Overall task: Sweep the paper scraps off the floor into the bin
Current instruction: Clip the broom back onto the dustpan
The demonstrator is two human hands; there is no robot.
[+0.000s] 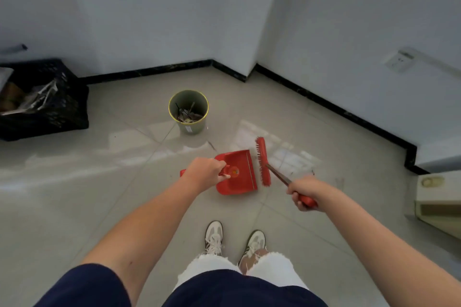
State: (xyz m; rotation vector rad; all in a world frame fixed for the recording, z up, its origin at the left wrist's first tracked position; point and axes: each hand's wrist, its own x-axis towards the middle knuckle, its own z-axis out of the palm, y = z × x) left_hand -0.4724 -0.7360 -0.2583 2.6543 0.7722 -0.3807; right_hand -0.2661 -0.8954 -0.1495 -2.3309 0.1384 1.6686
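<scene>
1. No loose paper scraps can be made out on the pale tiled floor (74, 194); a few thin dark flecks lie on the tiles to the right of the brush, too small to identify.
2. The bin (188, 111), a round green pail with a yellow rim, stands upright on the floor ahead of you, near the wall corner. It holds a pile of scraps and dark strips in its bottom.
3. The red dustpan (237, 172) is between you and the bin, its open lip facing right. Its tray looks bare of scraps.
4. Your left hand (205, 173) is clenched around the dustpan's handle, fingers curled over the top.
5. The red brush (263, 161) sits just beside the dustpan's lip, its head running parallel to that edge, bristles facing left toward the pan.
6. Your right hand (303, 192) grasps the brush's handle near its red end, fingers wrapped around it.
7. Your two shoes (234, 239) stand on the tiles below the dustpan, toes pointing toward it.
8. A black crate (50, 107) with bagged items sits against the wall, well to the left of the bin.
9. A black skirting (149, 72) runs along the base of the white walls.
</scene>
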